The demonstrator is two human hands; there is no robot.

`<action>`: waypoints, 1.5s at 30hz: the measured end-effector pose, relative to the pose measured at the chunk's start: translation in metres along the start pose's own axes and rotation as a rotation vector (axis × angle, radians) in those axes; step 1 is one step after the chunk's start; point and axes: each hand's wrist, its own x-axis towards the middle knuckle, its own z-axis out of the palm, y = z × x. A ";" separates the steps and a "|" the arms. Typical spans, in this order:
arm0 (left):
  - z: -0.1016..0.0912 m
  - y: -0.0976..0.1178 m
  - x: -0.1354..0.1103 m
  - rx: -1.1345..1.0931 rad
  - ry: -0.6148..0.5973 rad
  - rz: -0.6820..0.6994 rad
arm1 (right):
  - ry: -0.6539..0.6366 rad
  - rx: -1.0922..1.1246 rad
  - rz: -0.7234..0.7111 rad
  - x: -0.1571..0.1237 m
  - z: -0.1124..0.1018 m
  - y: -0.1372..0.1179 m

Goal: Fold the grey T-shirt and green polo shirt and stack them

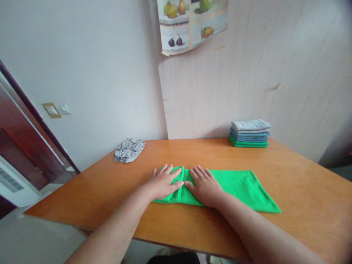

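A bright green cloth [244,190] lies flat in a long strip near the table's front edge, its left end folded over itself. My left hand [165,182] rests on the folded part, palm down with fingers spread. Just right of the fold, my right hand [205,185] lies flat on the single strip, fingers stretched out and thumb toward the fold. Both hands press on the cloth without gripping it. The cloth's right end reaches out past my right forearm and tapers to a corner.
Folded cloths in grey, blue and green form a stack [249,134] at the table's back right. A crumpled striped cloth [129,149] sits at the back left. The wooden table [104,187] meets the wall behind, where a fruit poster [194,25] hangs.
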 end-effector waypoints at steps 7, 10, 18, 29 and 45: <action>-0.027 -0.024 0.020 -0.503 0.418 0.019 | -0.005 -0.014 -0.002 0.000 0.000 0.001; -0.019 -0.040 0.024 -0.619 0.537 -0.049 | -0.007 -0.020 0.009 -0.001 -0.003 0.001; 0.000 -0.048 0.021 -0.475 0.546 -0.019 | 0.119 0.032 -0.108 -0.003 -0.021 -0.015; 0.013 -0.020 0.013 -0.059 0.242 0.225 | -0.110 -0.014 -0.165 -0.005 -0.018 -0.030; 0.014 -0.016 0.009 0.129 0.243 0.191 | -0.159 0.092 -0.191 -0.007 -0.020 -0.018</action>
